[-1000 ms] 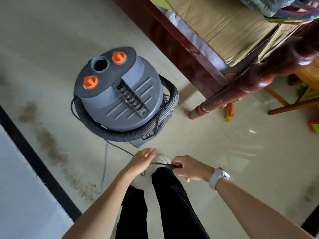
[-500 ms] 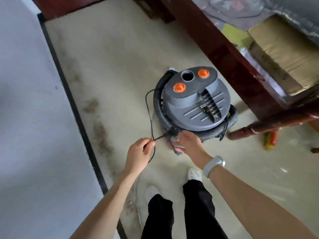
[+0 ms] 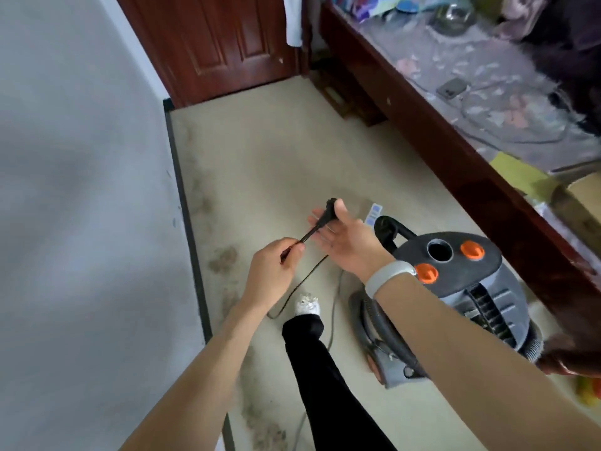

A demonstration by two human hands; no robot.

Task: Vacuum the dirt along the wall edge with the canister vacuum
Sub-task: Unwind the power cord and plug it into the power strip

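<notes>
Item: my left hand, grip narrow, pinching the black power cord between thumb and curled fingers.
Item: my right hand, grip wide, palm up, fingers straight; the black plug lies across them with my thumb against its head.
Item: cord, running from the plug through my left grip, then looping down to the floor beside my white shoe.
Item: canister vacuum, grey with orange knobs, hose wrapped round it, standing right of my right grip, near the bed frame.
Item: dirt, brownish patches left of and below my left grip, along the black skirting of the wall.
</notes>
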